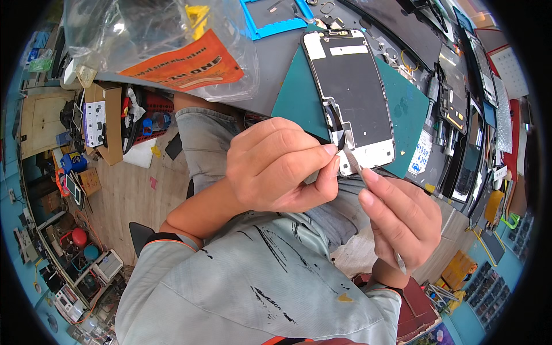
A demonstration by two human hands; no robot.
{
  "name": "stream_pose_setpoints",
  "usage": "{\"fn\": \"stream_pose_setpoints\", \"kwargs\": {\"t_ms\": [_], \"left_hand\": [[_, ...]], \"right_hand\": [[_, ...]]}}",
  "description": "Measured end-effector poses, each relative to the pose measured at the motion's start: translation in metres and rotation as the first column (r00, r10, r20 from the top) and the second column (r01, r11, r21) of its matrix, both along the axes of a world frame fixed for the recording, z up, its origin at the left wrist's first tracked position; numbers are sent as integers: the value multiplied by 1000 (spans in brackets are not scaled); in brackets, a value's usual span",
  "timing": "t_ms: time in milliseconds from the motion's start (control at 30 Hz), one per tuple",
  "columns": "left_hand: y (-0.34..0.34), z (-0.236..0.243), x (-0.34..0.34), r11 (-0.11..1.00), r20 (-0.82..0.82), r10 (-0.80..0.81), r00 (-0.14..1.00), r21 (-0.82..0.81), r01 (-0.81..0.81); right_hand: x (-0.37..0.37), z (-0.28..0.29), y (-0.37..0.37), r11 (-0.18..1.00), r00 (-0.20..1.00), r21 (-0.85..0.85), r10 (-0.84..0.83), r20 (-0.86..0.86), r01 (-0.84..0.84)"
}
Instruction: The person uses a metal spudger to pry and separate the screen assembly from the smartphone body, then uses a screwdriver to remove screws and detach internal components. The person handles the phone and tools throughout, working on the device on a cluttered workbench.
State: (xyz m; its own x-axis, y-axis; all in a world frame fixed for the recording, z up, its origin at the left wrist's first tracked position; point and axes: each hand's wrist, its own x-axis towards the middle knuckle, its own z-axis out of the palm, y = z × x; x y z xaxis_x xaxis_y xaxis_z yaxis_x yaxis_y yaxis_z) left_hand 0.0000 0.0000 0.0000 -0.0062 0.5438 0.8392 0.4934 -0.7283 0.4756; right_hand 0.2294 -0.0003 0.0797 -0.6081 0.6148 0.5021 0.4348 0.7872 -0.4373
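Note:
A phone screen assembly (353, 77), black with white and silver patches, lies back side up on a green mat (299, 95). My left hand (282, 167) is closed in a pinch at its near left part, holding a thin black flex cable (335, 122) that is lifted partly off the back. Between the thumb and fingers of my right hand (405, 215) is a slim metal pry tool (355, 163). Its flat tip meets the near end of the assembly, close to my left fingertips, and its other end shows below the right palm. The fingertips hide the cable's end.
A clear plastic bag (167, 34) with an orange label lies left on the grey bench, beside a blue frame (279, 26). Small metal parts and several phone screens crowd the right. An open cardboard box (109, 121) stands low at left.

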Motion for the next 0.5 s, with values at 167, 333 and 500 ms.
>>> {"fn": "stream_pose_setpoints", "kwargs": {"t_ms": [167, 333, 500], "left_hand": [[0, 1, 0, 1000, 6, -2, 1000, -1, 2], [0, 1, 0, 1000, 4, -1, 1000, -2, 1], [0, 1, 0, 1000, 2, 1, 1000, -1, -1]], "right_hand": [[-1, 3, 0, 1000, 1000, 23, 9, 26, -10], [0, 5, -1, 999, 998, 34, 28, 61, -31], [0, 5, -1, 998, 996, 38, 44, 82, -47]]}}
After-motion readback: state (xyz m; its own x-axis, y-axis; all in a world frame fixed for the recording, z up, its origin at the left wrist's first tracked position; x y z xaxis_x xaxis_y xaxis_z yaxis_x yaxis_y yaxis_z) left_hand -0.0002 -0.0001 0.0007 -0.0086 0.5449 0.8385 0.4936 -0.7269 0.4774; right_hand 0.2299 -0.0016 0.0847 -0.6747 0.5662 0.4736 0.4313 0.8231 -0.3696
